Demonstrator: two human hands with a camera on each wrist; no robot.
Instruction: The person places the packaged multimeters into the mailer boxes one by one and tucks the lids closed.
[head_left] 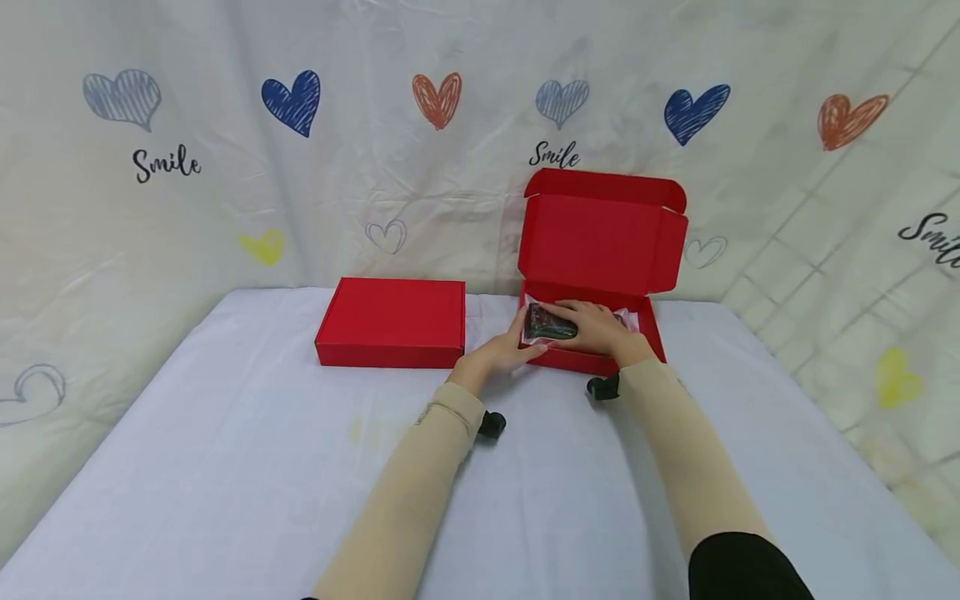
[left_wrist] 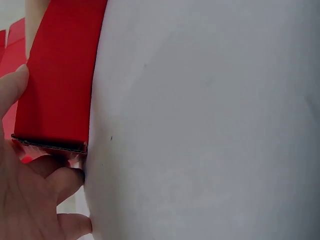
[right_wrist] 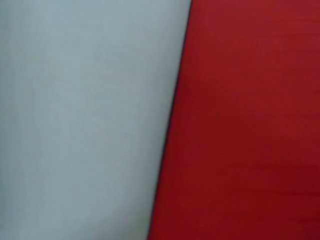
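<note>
Packet (head_left: 551,324) (dark, plastic-wrapped) may snag on open red mailer box (head_left: 588,242) if dragged askew, per head view; it's inside, under R hand (head_left: 596,328), just right of L hand (head_left: 501,352). R fingers lie over it; grip vs. press, can't tell. L wrist: thumb & curled fingers hold box corner; slack hold = poss. skid. R wrist: just red panel (right_wrist: 250,120) & white cloth (right_wrist: 80,120).

Dressed in Beige and Black

The left sleeve (head_left: 408,500) is long, beige and fairly close-fitting, with a folded cuff (head_left: 459,402) and a small dark marking just behind it. The right sleeve (head_left: 697,471) matches in colour. Farther up that arm, a black garment (head_left: 742,568) shows a rounded edge. Small, rounded black devices (head_left: 492,425) sit at both wrists. The left hand (head_left: 501,353) and right hand (head_left: 597,329) are bare.
</note>
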